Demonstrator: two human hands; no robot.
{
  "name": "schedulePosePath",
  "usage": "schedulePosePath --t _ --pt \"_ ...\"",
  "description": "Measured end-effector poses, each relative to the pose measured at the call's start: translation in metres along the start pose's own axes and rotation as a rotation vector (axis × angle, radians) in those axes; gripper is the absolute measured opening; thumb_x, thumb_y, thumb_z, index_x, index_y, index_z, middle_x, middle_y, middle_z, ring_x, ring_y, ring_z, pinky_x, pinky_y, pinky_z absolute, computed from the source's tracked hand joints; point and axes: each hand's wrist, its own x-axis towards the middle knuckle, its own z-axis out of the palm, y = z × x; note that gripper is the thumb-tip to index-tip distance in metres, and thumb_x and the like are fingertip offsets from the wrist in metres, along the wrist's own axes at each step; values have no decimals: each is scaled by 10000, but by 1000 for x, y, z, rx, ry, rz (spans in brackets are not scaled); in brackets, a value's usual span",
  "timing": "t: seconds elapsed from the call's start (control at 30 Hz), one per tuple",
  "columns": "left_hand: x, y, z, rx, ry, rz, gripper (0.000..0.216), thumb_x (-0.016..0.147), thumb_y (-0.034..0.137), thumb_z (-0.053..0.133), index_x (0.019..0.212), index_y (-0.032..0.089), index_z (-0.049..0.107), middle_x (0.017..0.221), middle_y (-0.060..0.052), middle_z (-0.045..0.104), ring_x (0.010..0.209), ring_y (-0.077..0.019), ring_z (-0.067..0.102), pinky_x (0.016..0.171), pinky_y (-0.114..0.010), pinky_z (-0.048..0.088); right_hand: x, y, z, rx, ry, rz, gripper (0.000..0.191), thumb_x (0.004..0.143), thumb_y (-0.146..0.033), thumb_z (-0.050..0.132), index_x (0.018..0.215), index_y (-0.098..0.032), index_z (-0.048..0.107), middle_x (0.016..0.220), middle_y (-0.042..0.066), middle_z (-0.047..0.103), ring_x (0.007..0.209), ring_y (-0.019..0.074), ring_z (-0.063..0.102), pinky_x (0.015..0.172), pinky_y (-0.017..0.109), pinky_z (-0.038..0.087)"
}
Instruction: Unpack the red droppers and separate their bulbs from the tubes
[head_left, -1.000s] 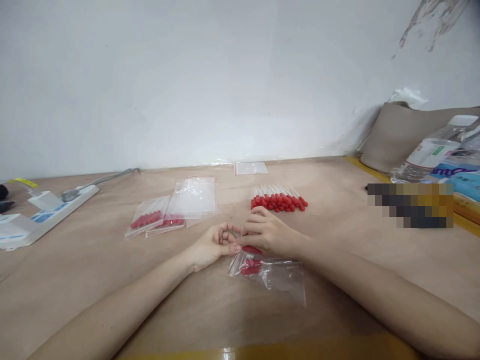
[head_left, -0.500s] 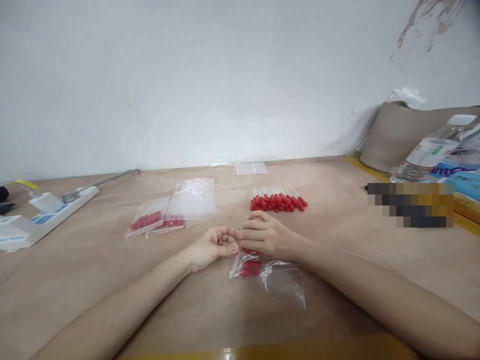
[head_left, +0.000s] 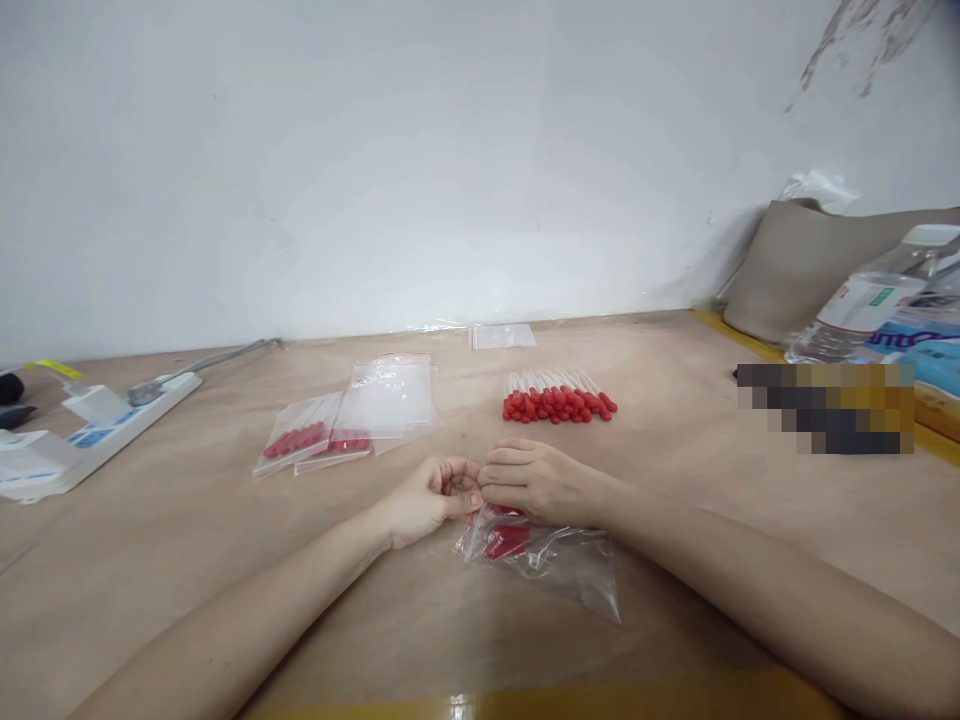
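A clear zip bag (head_left: 577,575) lies in front of me with several red-tipped pieces (head_left: 508,541) inside, near its left end. My left hand (head_left: 427,500) pinches the upper left edge of this bag between thumb and fingers. Fingers bent together, my right hand (head_left: 544,485) presses close against the left fingertips at the same edge, over the red tips. Its thumb and grip are partly hidden. Beyond the right hand is a pile of white sticks with red tips (head_left: 559,400).
To the left are filled bags (head_left: 296,438) and a stack of empty zip bags (head_left: 394,395). One more flat bag (head_left: 502,337) lies by the wall. A power strip (head_left: 135,435) sits far left; a plastic bottle (head_left: 862,305) and a blurred-out item (head_left: 832,410) are at right.
My right hand has lowered slightly, its fingers flatter and closer together. The left hand has shifted a little to the right. The bag's loose end has moved slightly toward me.
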Motion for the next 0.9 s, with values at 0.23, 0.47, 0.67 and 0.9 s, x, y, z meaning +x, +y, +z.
schedulePosePath --t 0.23,0.47,0.67,0.9 --pt "0 1 4 72 48 31 279 559 264 765 749 121 618 653 8 596 605 -94 533 601 -206 408 1 -3 1 85 3 27 217 894 -174 356 832 -165 563 893 39 604 884 124 503 803 269 420" --pt "0 2 7 213 191 120 241 634 299 690 765 135 570 656 7 576 594 -101 523 581 -209 404 3 -5 -10 310 104 133 189 871 -136 370 860 -186 553 920 37 609 939 121 508 866 291 412" --pt "7 -11 -10 448 397 334 68 720 215 576 728 150 591 686 0 586 621 -107 522 591 -206 398 2 -4 -10 422 240 345 149 843 -126 398 827 -176 537 1012 79 568 933 132 501 814 296 427" --pt "5 -16 -22 651 469 414 205 744 210 553 892 199 695 792 -27 617 677 -143 528 659 -236 398 -10 -12 -5 402 217 633 236 798 -240 532 1028 -192 504 993 73 533 908 164 504 784 316 429"
